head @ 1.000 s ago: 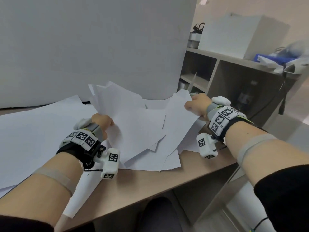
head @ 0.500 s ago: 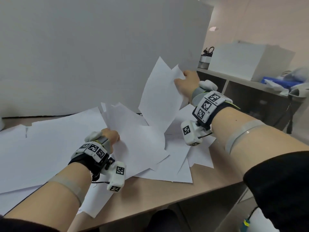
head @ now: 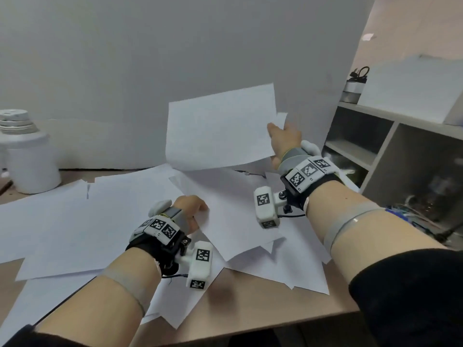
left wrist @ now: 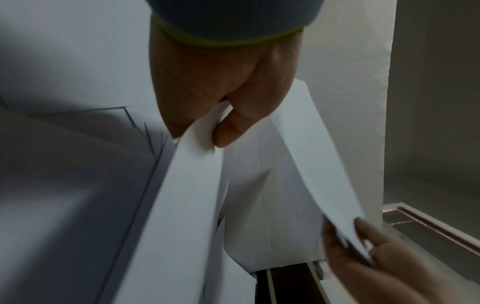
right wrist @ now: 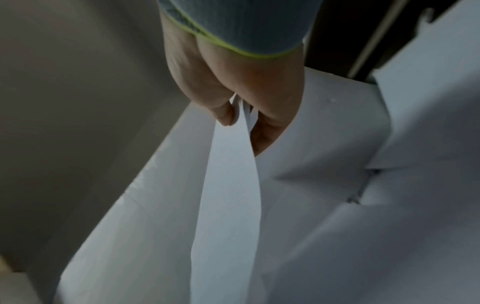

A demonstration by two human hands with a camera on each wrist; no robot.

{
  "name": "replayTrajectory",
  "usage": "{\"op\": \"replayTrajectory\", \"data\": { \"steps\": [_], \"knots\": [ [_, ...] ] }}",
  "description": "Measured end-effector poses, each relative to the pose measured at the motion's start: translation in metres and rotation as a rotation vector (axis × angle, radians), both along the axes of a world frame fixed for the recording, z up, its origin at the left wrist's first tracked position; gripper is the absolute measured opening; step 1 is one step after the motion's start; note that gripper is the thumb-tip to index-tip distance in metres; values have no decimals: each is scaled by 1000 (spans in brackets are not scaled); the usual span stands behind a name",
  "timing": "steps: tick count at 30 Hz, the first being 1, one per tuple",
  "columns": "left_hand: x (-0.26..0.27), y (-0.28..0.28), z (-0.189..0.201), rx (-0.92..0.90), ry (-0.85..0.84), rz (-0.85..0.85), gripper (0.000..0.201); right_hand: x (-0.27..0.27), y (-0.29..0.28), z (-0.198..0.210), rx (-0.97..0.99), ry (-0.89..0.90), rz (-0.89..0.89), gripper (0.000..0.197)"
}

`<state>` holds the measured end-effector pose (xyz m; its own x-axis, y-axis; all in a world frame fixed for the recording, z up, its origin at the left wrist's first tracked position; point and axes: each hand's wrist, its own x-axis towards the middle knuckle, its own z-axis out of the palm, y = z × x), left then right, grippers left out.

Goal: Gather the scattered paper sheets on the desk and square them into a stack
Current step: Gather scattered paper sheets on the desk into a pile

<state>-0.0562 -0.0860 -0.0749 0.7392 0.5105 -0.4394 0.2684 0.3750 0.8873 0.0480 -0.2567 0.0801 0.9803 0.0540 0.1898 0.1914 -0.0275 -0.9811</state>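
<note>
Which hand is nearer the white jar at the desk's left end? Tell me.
Left. The left hand grips sheets mid-desk, well right of the white jar; the right hand holds a raised sheet farther right.

A large grey-white board (head: 175, 58) is standing upright along the back of a light wooden desk (head: 250, 309), filling most of the view. At the far left of the desk, a white jar (head: 27, 156) with a ridged lid is sitting against the board. To the right, a grey open shelf unit (head: 390, 136) is standing beside the desk, its compartments lying in shadow. A white box (head: 411, 88) is resting on top of the unit, and next to it a small container (head: 354, 90) is holding something dark. Behind the unit, a pale beige wall (head: 413, 26) is catching soft, even indoor light.
</note>
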Motion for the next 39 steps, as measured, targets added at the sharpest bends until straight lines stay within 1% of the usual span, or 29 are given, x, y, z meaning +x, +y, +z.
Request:
{"op": "replayTrajectory", "data": {
  "steps": [1,2,3,5,6,7,8,9,11,12,15,17,18,19,20,22,25,26,27,28,29,31,32,35,36,38,39],
  "knots": [
    [1,3,0,7,-22,-10,51,0,1,-11,22,48,3,20],
    [2,7,0,7,-36,-1,44,4,3,-24,30,102,10,22],
    [0,9,2,6,-52,15,40,8,5,-37,23,168,10,30],
    [-6,10,7,-43,-87,66,42,25,8,-64,-39,282,-1,58],
    [-10,9,10,-71,-111,76,40,34,10,-80,-73,309,1,63],
    [-12,9,11,-99,-125,93,36,41,10,-92,-103,330,4,62],
    [-17,5,15,-119,-128,114,30,35,10,-96,-135,357,12,58],
    [-20,3,17,-132,-133,112,26,21,10,-95,-147,374,19,53],
    [-20,1,14,-149,-145,134,21,11,9,-101,-183,397,56,38],
    [-20,-1,13,-161,-154,137,19,10,8,-106,-195,397,84,35],
    [-23,-5,12,-239,-186,136,21,10,6,-120,-262,438,90,41],
    [-25,-8,12,-293,-217,96,15,9,5,-129,-220,486,139,36],
    [-26,-9,11,-293,-213,75,9,6,5,-130,-160,526,179,30],
    [-26,-10,10,-281,-207,64,9,2,4,-131,-118,556,208,23],
    [-26,-11,8,-263,-194,63,14,2,4,-134,-104,574,223,17],
    [-25,-12,4,-244,-176,62,27,-1,4,-140,-116,589,268,12],
    [-22,-9,-2,-310,-229,36,51,-10,3,-145,-124,610,302,11],
    [-20,-8,-3,-313,-232,39,55,-9,1,-147,-121,611,298,11],
    [-19,-6,-5,-302,-224,55,55,-10,0,-147,-124,608,293,10],
    [-19,-6,-6,-278,-203,72,49,-8,-1,-150,-129,600,289,10],
    [-17,-4,-8,-250,-182,84,40,-10,-2,-149,-133,596,287,11],
    [-13,1,-12,-161,-97,96,15,-10,-4,-150,-141,602,298,14],
    [-12,2,-14,-107,-51,92,8,-8,-4,-152,-145,597,304,15],
    [-8,7,-17,31,16,62,12,-5,-8,-151,-118,564,256,23],
    [-8,9,-18,47,28,45,15,-3,-10,-151,-173,524,225,26],
    [-10,15,-18,67,46,24,17,0,-14,-152,-271,430,180,24],
    [-13,19,-17,69,51,23,13,2,-16,-153,-267,408,170,19]
  ]
}}
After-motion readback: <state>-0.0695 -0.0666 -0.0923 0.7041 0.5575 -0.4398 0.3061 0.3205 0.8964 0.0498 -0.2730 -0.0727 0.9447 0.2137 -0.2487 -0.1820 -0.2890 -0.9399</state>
